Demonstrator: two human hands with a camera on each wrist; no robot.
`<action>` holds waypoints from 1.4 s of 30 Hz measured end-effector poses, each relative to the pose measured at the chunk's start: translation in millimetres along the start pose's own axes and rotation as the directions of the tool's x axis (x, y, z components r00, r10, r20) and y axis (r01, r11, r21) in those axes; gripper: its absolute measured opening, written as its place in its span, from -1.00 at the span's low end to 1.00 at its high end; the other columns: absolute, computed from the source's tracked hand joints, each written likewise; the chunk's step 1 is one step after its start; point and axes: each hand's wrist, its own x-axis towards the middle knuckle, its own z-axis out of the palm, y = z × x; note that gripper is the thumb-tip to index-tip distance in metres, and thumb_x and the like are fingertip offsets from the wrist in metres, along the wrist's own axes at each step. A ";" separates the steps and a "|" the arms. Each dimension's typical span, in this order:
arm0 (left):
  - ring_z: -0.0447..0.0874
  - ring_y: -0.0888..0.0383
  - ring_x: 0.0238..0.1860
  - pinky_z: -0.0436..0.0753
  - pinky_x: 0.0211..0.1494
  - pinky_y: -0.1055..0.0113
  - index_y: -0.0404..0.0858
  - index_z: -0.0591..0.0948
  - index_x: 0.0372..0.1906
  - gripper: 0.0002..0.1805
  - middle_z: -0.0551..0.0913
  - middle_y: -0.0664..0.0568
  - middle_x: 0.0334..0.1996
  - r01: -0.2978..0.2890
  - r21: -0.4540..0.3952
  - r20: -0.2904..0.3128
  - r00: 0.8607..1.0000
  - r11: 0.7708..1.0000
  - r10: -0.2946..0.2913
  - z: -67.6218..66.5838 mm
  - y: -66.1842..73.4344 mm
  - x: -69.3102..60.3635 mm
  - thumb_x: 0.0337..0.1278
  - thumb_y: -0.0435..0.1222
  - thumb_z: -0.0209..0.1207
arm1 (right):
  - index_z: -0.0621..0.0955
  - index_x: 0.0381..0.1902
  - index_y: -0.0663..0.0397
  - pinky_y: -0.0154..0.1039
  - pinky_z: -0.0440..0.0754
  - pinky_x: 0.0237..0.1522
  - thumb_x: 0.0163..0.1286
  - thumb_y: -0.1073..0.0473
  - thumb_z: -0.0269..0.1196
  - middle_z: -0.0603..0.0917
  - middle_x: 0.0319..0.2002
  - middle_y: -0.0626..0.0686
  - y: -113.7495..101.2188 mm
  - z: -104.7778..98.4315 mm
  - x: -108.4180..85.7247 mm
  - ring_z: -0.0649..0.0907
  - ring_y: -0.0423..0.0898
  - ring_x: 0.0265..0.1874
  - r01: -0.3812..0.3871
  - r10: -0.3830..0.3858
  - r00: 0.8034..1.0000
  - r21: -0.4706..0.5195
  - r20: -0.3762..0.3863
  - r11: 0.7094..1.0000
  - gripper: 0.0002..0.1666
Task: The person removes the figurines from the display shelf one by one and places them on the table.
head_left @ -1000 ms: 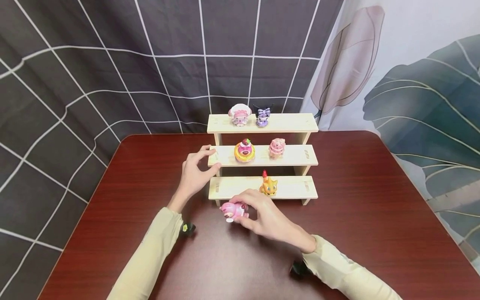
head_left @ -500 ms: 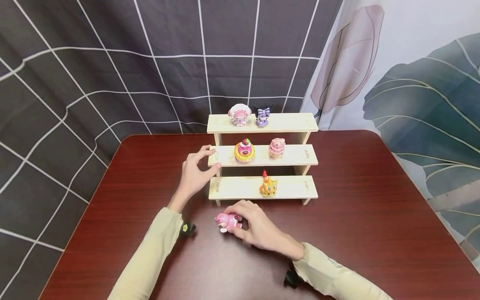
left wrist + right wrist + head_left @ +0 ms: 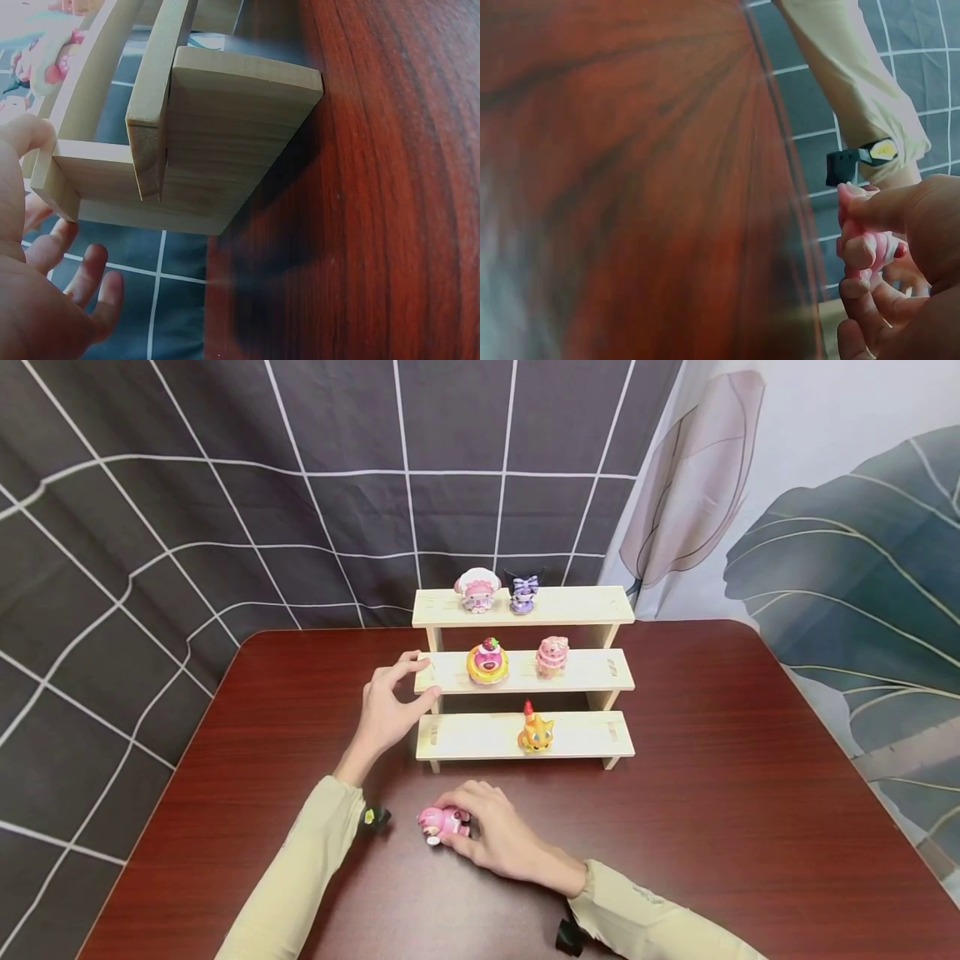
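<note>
Pinching the pink figure [image 3: 442,823], the right hand [image 3: 501,837] is in front of the shelf [image 3: 573,606]; the left hand [image 3: 386,712] grips its middle tier [image 3: 522,673]. Five figures [image 3: 487,663] are shelved; one is not.

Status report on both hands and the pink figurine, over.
Left hand gripping middle shelf. Right hand holding pink figurine, in front of bottom shelf. Nothing visibly blocking; orange figurine stands on bottom shelf.
</note>
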 end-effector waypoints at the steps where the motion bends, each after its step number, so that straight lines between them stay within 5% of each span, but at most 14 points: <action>1: 0.48 -0.26 0.03 0.50 0.02 -0.11 -0.19 0.71 0.12 -0.53 0.59 -0.04 0.24 -0.001 0.002 0.000 1.000 1.000 0.001 0.1 0.0 0.0 0.03 -0.23 0.45 | 0.66 -0.01 0.00 -0.16 0.47 -0.07 0.14 0.17 0.50 0.64 -0.17 -0.09 -0.5 1.3 -0.1 0.57 -0.16 -0.14 -0.005 0.005 1.000 -0.003 0.003 1.000 -0.56; 42: 0.50 -0.20 0.00 0.49 0.00 -0.09 -0.19 0.71 0.12 -0.52 0.59 0.00 0.24 0.001 -0.004 0.001 1.000 1.000 -0.001 -0.6 -0.2 -0.2 0.02 -0.25 0.46 | 0.69 -0.07 0.04 -0.22 0.42 -0.07 0.07 0.17 0.54 0.59 -0.26 -0.08 -7.0 24.8 5.4 0.49 -0.18 -0.23 -0.070 0.074 0.995 -0.054 0.069 0.996 -0.57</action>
